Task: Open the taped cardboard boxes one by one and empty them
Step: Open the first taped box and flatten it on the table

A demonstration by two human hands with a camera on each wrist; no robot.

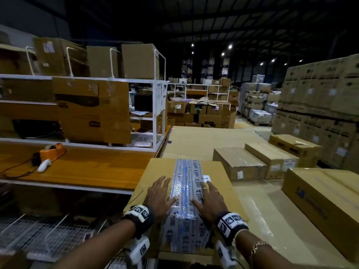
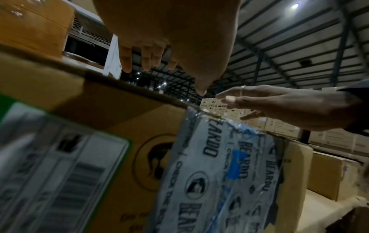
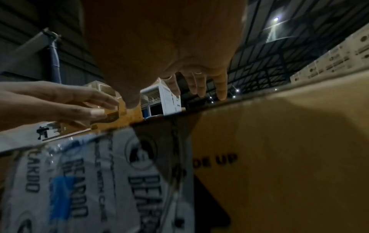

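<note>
Dim warehouse, walled on the right by stacked cartons. White shelving on the left, loaded with brown boxes above a wooden bench. Straight ahead, at the bench's right end, a taped cardboard box, sealed, top face up. Wide printed tape along the middle of the lid and down the near side. Three more closed boxes lined up to the right on a cardboard-covered surface, a longer one nearer. Left hand flat over the lid just left of the tape, fingers spread and straight, gripping nothing. Right hand likewise spread, fingertips on the tape's right edge, rings on two fingers. Orange tape dispenser on the bench, white handheld device just beside it
</note>
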